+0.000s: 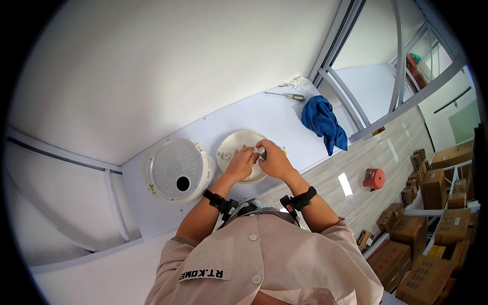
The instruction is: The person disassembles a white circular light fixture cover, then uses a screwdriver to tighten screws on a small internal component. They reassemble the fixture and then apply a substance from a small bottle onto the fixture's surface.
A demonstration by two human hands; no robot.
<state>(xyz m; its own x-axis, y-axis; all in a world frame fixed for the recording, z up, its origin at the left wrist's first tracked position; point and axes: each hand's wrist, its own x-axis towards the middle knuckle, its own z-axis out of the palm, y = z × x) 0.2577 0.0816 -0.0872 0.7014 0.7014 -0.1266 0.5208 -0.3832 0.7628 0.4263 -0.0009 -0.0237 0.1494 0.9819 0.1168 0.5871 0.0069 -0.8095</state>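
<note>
Several cartons (406, 231) stand right of a white table (284, 119); right hand (277, 161) holds a cylinder (263, 151); left hand (241, 163), cannot tell.

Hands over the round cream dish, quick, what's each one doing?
Left hand: partly curled; can't tell if it's holding anything.
Right hand: closed, holding a small silver-ended cylinder.
</note>
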